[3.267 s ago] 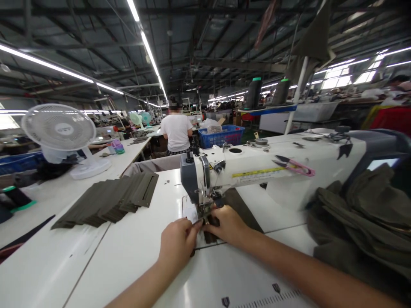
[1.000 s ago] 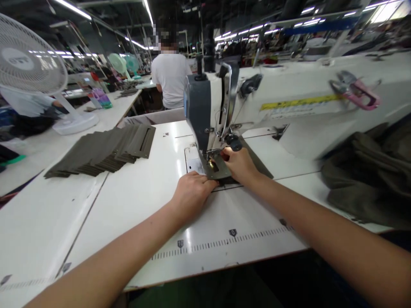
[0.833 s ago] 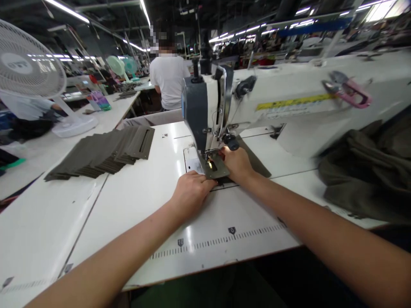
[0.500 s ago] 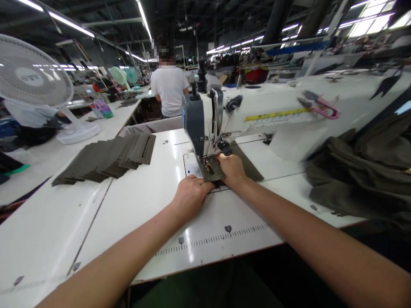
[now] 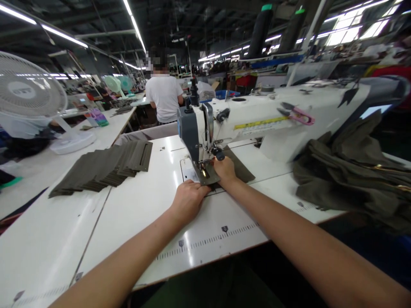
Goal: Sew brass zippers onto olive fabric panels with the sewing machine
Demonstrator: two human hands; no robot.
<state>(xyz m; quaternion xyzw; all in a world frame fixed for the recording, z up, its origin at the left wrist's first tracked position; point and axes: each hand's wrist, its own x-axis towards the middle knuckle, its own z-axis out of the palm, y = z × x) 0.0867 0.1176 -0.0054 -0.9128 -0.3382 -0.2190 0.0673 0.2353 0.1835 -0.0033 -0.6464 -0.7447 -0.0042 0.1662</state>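
An olive-green fabric piece [image 5: 242, 168] lies flat on the white sewing table, partly under the needle area of the sewing machine [image 5: 188, 130]. A slot with a brassy zipper shows in its nearer part, below the presser foot. My left hand [image 5: 189, 200] is closed at the near left edge of the fabric, fingers curled together. Beside the needle, my right hand [image 5: 225, 171] is closed on the fabric's right side, its fingertips partly hidden by the machine head.
A fanned stack of olive fabric pieces [image 5: 101, 169] lies left. Crumpled olive fabric with zippers [image 5: 324, 171] is heaped right. Pink-handled thread snips [image 5: 302, 115] sit on the machine arm. A white fan [image 5: 73, 139] stands left; a person in a white shirt [image 5: 164, 96] is ahead.
The view has shifted slightly to the right and up, so everything appears further left. Both hands stay at the fabric by the needle, with little visible movement.
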